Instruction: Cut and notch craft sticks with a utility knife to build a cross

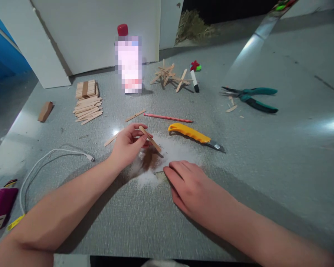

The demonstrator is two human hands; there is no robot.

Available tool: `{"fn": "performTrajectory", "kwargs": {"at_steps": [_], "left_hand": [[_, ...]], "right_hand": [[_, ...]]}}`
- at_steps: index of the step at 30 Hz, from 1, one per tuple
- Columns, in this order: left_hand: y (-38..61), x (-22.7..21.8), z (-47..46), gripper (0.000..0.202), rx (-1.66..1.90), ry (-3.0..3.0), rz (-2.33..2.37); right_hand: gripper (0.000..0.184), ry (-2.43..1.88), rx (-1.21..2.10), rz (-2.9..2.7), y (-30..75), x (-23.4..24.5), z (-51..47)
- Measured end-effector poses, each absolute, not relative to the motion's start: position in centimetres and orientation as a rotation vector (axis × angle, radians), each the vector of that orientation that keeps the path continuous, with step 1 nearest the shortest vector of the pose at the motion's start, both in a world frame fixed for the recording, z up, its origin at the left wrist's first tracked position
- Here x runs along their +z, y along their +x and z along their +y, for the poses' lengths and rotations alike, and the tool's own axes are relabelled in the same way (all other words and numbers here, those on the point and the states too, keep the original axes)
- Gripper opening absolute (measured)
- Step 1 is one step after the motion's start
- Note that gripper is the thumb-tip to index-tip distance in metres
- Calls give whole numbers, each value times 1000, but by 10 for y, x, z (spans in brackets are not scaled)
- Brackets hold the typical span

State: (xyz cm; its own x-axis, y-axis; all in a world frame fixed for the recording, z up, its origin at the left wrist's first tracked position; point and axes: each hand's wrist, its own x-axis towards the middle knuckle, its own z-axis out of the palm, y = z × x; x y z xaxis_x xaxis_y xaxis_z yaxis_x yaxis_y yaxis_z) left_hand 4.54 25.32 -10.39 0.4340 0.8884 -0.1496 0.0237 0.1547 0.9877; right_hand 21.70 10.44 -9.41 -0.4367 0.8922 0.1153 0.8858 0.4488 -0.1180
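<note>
Working low over grey floor, at a patch of pale dust. Laying right hand flat and unclenched at the patch's near edge; pinching with left hand. Leaving knife just beyond, blade out, risking a cut through any careless sweep. Holding stick tilted, tip down in dust; likely snapping it by pressing hard.

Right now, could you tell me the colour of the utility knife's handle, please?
Yellow plastic utility knife handle, clearest in the head view.
</note>
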Motion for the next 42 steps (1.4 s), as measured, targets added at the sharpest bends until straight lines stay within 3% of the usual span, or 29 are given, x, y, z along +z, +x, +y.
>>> {"fn": "performTrajectory", "kwargs": {"at_steps": [5,11,13,17,21,26,30,36,40,42], "left_hand": [[47,-103,252,20,764,1257,940],[47,-103,253,26,776,1292,949],[45,-104,253,31,782,1311,944],[43,-107,254,31,775,1339,916],[44,-107,254,19,765,1340,900],[44,-108,254,11,770,1338,902],[44,-109,254,13,774,1351,908],[43,-107,254,33,734,1390,902],[43,-108,254,27,725,1399,918],[44,-110,254,23,725,1400,925]], "right_hand": [[32,-1480,87,-2561,205,-94,95],[90,-1426,-16,-2510,183,-112,53],[97,-1394,23,-2505,184,-118,38],[81,-1352,59,-2504,193,-129,15],[32,-1231,-59,-2492,201,-131,-2],[43,-999,-46,-2632,232,-115,-16],[58,-1362,191,-2113,247,-87,23],[19,-1423,1025,-1342,225,-60,144],[8,-1397,1030,-1164,223,-84,163],[11,-1367,1080,-1119,229,-94,157]]}}
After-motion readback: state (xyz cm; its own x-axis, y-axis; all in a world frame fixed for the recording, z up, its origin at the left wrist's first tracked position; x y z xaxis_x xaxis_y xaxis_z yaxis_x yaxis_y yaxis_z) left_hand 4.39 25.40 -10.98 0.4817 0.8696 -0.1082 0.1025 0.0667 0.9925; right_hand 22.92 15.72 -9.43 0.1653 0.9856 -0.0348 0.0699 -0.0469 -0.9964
